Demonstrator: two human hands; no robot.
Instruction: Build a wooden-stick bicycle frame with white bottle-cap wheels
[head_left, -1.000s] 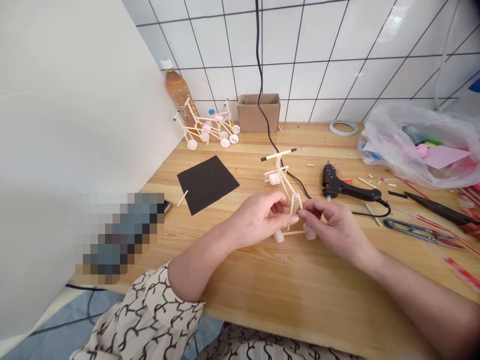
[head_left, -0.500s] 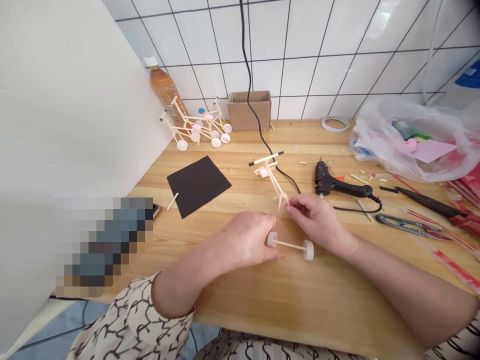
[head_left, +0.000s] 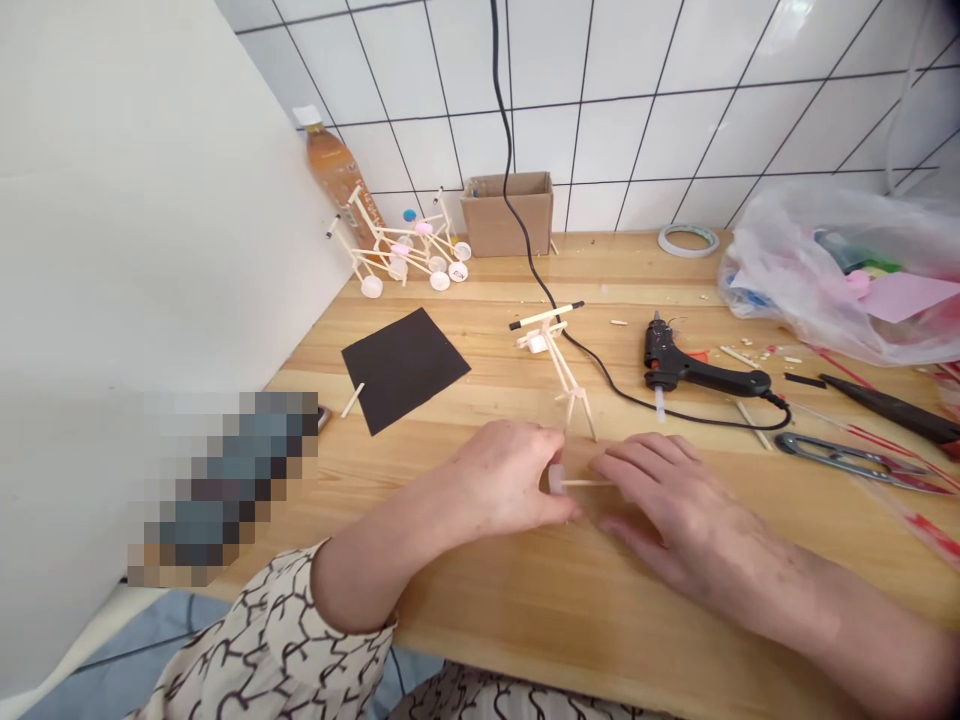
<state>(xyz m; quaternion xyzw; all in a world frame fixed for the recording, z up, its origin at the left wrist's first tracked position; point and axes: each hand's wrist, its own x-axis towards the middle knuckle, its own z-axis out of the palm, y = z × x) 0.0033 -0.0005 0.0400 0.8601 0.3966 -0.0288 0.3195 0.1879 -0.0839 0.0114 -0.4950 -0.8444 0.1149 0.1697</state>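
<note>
A small axle, a thin wooden stick [head_left: 586, 483] with a whitish wheel [head_left: 556, 479], lies low over the table between my hands. My left hand [head_left: 506, 485] curves its thumb and fingers around the left wheel. Closed about the stick's other end is my right hand [head_left: 675, 510], which hides the right wheel. Just beyond my fingers stands a stick frame [head_left: 562, 365] with a black-tipped crossbar, a pale pink piece and two splayed legs. Neither hand touches it.
Similar wheeled stick models [head_left: 405, 250] stand by a drink bottle [head_left: 341, 175] and cardboard box [head_left: 508, 215]. A black sheet [head_left: 406, 370] lies left. At right are a glue gun [head_left: 697, 370], its trailing cable, thread snips [head_left: 855, 460], pliers [head_left: 892, 405] and a plastic bag [head_left: 810, 240].
My right hand has let go of the stick frame's leg and come down onto the axle's right end. The frame now stands unheld. My left hand stays by the left wheel.
</note>
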